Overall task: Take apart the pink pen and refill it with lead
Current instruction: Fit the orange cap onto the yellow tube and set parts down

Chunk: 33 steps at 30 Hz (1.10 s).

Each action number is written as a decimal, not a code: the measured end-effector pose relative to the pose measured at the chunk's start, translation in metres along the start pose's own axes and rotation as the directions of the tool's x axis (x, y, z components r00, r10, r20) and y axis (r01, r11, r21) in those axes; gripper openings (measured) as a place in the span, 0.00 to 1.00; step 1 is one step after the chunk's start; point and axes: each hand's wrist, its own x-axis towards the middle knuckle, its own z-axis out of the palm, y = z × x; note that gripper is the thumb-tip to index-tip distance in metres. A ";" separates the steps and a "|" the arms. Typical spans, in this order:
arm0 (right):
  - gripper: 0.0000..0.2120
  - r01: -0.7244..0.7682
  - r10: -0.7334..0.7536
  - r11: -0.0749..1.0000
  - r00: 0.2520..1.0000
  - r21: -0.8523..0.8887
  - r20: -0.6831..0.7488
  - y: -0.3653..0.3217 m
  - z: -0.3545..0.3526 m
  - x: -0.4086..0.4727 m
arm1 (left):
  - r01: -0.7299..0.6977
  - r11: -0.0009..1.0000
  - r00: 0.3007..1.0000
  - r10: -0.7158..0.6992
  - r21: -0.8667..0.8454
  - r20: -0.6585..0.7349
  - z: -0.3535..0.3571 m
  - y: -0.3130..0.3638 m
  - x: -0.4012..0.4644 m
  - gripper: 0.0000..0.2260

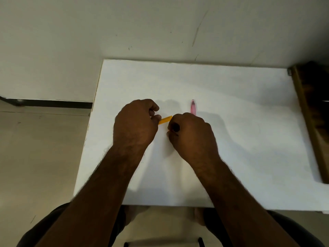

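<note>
A small yellow lead case (165, 120) is held between both hands above the white table (240, 139). My left hand (135, 123) pinches its left end. My right hand (192, 136) closes around its right end, fingers curled; what the fingers do there is hidden. The pink pen (193, 107) lies on the table just beyond my right hand, pointing away from me, its near end covered by my knuckles. Neither hand touches the pen.
A dark wooden piece (313, 113) runs along the table's right edge. The table's left edge (89, 131) drops to a tiled floor. A wall stands right behind the table.
</note>
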 end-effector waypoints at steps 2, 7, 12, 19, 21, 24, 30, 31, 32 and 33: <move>0.03 -0.068 0.071 0.989 0.997 0.132 -0.024 0.005 -0.007 0.003 | 0.000 1.000 0.999 0.000 0.020 0.033 0.004 0.000 0.000 0.12; 0.05 -0.205 0.252 0.853 0.967 0.480 -0.034 0.017 -0.024 0.011 | -0.005 0.998 0.998 0.002 0.056 0.060 0.009 0.002 0.000 0.15; 0.05 -0.235 0.333 0.703 0.943 0.671 -0.019 0.024 -0.031 0.015 | -0.036 0.993 0.997 0.029 0.109 0.066 0.011 0.005 -0.002 0.08; 0.03 -0.264 0.404 0.494 0.913 0.828 0.050 0.027 -0.038 0.016 | -0.096 0.995 0.995 0.096 0.013 0.008 0.010 0.011 -0.003 0.06; 0.03 -0.264 0.416 0.445 0.907 0.856 0.063 0.027 -0.040 0.017 | -0.151 0.985 0.988 0.148 -0.078 -0.047 0.007 0.016 -0.003 0.06; 0.05 -0.244 0.423 0.370 0.903 0.897 0.071 0.027 -0.044 0.018 | -0.232 0.959 0.969 0.214 -0.161 -0.121 0.003 0.021 -0.004 0.05; 0.05 -0.165 0.385 0.376 0.923 0.912 0.008 0.024 -0.046 0.018 | -0.280 0.932 0.953 0.242 -0.229 -0.180 0.000 0.024 -0.004 0.06; 0.05 -0.158 0.378 0.399 0.926 0.903 -0.005 0.024 -0.046 0.018 | -0.286 0.929 0.951 0.246 -0.236 -0.185 -0.001 0.025 -0.004 0.06; 0.05 -0.153 0.372 0.420 0.928 0.894 -0.016 0.023 -0.046 0.018 | -0.294 0.925 0.949 0.252 -0.242 -0.190 -0.002 0.025 -0.005 0.06; 0.05 -0.150 0.366 0.443 0.930 0.884 -0.026 0.023 -0.045 0.018 | -0.304 0.921 0.946 0.260 -0.245 -0.194 -0.003 0.025 -0.005 0.06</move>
